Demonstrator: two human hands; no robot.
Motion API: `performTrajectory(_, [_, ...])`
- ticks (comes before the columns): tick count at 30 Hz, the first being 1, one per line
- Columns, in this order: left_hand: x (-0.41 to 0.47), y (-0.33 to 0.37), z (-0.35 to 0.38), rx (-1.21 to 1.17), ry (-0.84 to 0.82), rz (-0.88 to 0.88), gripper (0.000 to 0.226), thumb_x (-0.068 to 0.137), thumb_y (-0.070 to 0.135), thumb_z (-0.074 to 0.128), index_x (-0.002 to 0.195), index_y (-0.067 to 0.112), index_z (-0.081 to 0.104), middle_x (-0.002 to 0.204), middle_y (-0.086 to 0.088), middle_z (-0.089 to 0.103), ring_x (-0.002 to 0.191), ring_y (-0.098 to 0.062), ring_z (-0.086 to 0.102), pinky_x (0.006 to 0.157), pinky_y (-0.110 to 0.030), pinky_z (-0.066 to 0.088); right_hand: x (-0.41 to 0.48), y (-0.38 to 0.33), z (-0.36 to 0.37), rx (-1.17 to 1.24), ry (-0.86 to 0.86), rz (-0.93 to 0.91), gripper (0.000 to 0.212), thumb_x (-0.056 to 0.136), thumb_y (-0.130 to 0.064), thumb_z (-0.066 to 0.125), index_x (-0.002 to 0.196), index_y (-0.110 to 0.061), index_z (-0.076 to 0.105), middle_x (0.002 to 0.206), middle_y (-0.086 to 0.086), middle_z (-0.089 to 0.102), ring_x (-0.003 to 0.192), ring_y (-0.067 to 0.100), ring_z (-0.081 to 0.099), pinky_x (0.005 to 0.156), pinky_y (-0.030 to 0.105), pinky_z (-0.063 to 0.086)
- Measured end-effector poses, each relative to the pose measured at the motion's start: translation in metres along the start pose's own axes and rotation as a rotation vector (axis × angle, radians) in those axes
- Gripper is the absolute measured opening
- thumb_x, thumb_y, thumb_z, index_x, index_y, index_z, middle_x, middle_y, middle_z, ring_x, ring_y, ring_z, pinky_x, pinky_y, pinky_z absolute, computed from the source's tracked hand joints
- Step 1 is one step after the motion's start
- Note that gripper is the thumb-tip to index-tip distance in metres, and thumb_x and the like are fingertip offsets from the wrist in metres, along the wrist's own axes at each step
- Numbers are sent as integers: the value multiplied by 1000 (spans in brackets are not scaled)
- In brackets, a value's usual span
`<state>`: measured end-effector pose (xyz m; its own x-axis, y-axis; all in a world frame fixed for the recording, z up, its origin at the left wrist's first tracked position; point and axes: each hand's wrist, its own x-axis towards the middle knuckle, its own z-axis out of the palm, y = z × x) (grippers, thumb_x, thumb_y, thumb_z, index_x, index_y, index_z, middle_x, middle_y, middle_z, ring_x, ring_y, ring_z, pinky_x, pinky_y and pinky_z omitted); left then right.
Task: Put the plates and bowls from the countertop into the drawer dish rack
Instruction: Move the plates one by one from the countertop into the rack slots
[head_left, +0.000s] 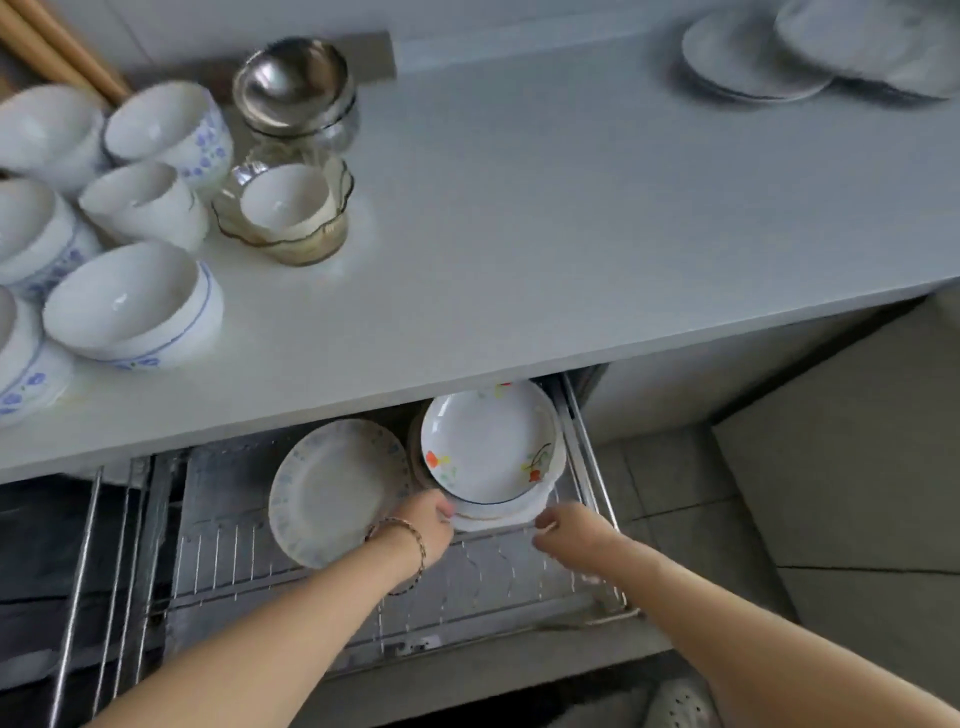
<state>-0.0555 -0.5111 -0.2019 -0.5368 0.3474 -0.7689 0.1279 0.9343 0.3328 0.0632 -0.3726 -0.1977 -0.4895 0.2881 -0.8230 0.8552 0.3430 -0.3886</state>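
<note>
The wire dish rack (483, 582) sits in the pulled-out drawer below the white countertop (545, 218). At its back right is a stack of plates (491, 447), the top one painted with flowers. My left hand (423, 525) and my right hand (563, 527) grip the near rim of that stack from either side. A pale patterned plate (332, 488) leans to the left of it, partly behind my left wrist. Several white and blue-patterned bowls (130, 306) stand at the counter's left. More plates (753, 57) are stacked at the far right.
A steel bowl (293, 83) and a glass bowl holding a white cup (285, 213) stand among the bowls. Wooden sticks (57, 47) lean at the top left. A second wire rack (104, 571) lies left of the drawer. Tiled floor (831, 493) is on the right.
</note>
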Motion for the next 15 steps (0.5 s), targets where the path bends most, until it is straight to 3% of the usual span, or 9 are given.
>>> performTrajectory(3, [-29,88,30,-33,9,74,31,89,14,41,112,19,60,120,-5,62,107,-23,60,93,-29,50,-41,52,-74,-79,112,-63,19,88,-14,48,93,-10,66,95,5,65,96,24,59,84,27,48])
performTrajectory(6, [-63,179,52,-85,13,144,27,88,13,41,106,20,61,108,-6,64,101,-23,62,88,-29,50,-79,97,-150,-107,220,-99,34,90,-19,50,122,-10,58,125,6,61,118,23,55,95,26,43])
performTrajectory(10, [-95,280,62,-71,45,230,20,85,13,44,94,21,61,115,-10,67,107,-28,64,93,-32,52,-127,137,-243,-127,342,-140,38,91,-20,49,128,-11,54,132,6,56,123,22,52,100,28,41])
performTrajectory(15, [-119,380,39,-4,177,301,32,90,17,40,113,11,60,114,-11,67,109,-26,62,90,-30,48,-165,154,-338,-119,467,-160,37,91,-19,47,126,-10,55,132,7,57,123,23,52,100,27,41])
